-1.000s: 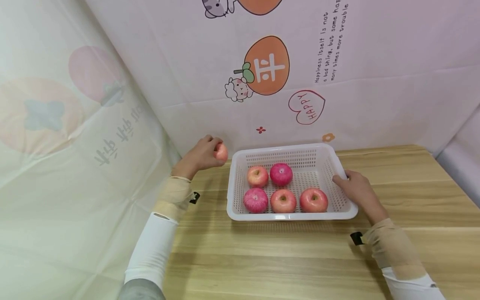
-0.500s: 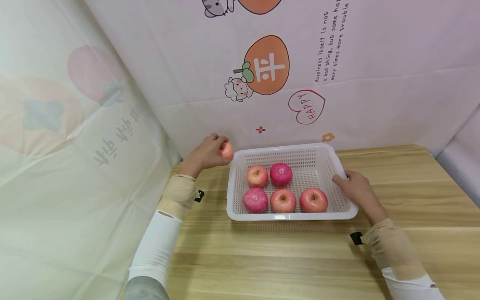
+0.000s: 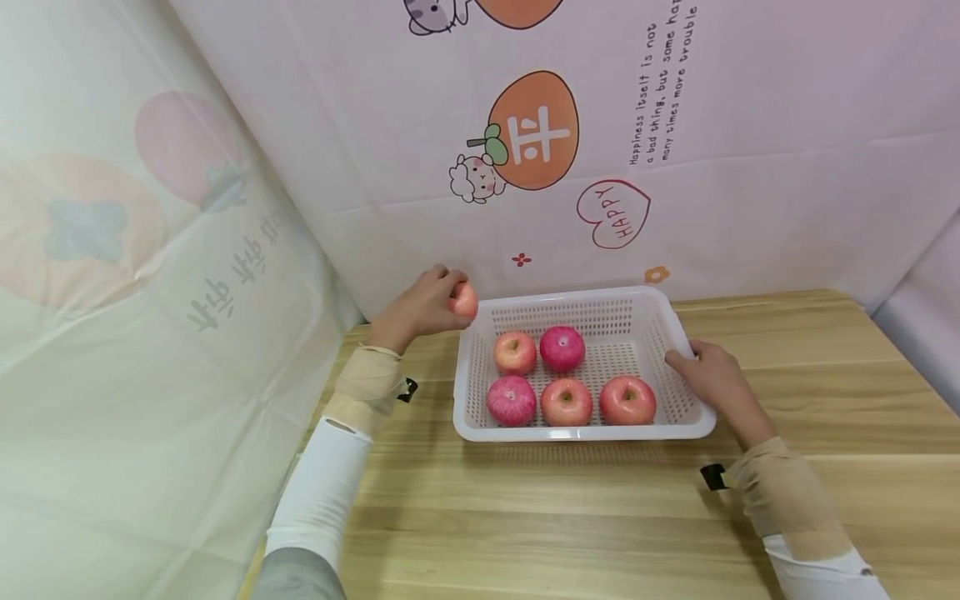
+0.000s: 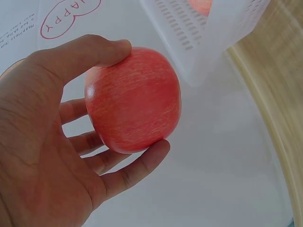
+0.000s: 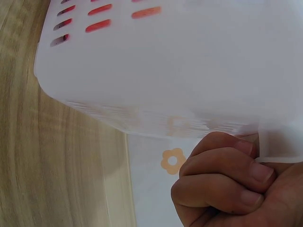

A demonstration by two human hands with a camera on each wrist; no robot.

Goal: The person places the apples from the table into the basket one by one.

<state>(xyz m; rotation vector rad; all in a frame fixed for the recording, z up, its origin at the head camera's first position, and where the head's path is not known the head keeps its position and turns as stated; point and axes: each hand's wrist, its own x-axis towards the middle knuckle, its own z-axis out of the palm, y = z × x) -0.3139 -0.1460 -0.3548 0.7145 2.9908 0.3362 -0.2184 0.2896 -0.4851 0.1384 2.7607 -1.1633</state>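
Note:
My left hand [image 3: 426, 305] holds a red apple [image 4: 135, 100] above the back left corner of a white plastic basket [image 3: 585, 433]. In the left wrist view the thumb lies on one side of the apple and the fingers curl under the other. My right hand [image 3: 712, 375] grips the basket's right rim, thumb over the edge; the right wrist view shows its fingers [image 5: 222, 163] curled beneath. Several apples stand inside: a pale red one [image 3: 515, 353] and a deep pink one [image 3: 562, 348] behind, a streaked pink one [image 3: 512, 401] and two red ones in front.
The basket stands on a wooden table [image 3: 570, 525], near its back edge. A printed white cloth [image 3: 405, 167] hangs behind the table, and another cloth [image 3: 150, 400] hangs along the left side. The basket's right back part holds no apple.
My left hand has moved right with the apple, from beside the basket to over its back left corner. The right hand and the basket have stayed in place.

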